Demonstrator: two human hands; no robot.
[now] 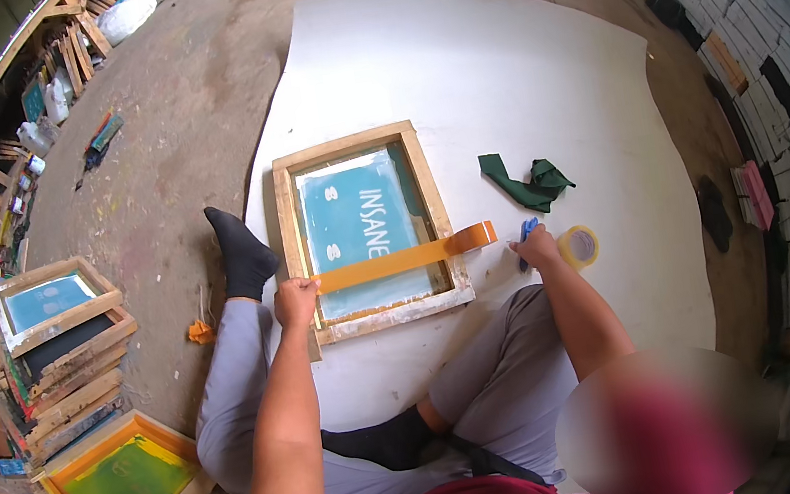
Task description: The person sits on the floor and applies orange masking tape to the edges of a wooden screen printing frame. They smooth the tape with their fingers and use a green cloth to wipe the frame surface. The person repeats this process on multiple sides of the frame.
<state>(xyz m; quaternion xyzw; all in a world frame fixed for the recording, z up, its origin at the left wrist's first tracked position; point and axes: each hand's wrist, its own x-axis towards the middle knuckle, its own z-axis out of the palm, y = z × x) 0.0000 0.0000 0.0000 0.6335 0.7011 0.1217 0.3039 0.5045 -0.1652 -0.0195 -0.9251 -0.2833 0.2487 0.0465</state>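
Observation:
A wooden screen-printing frame with teal mesh and pale lettering lies on the white sheet before me. Across its lower part stretches a strip of brown packing tape, still joined to its roll, which rests by the frame's right side. My left hand pinches the tape's free end at the frame's left edge. To the right of the roll, my right hand is closed round a small blue tool; the fingers partly hide it, and its exact kind is unclear. A yellowish tape roll lies beside that hand.
Crumpled dark green cloth lies beyond my right hand on the white sheet. Stacked screen frames, one with green mesh, stand at left. My bent legs flank the working spot. Stacked pale material lines the right side.

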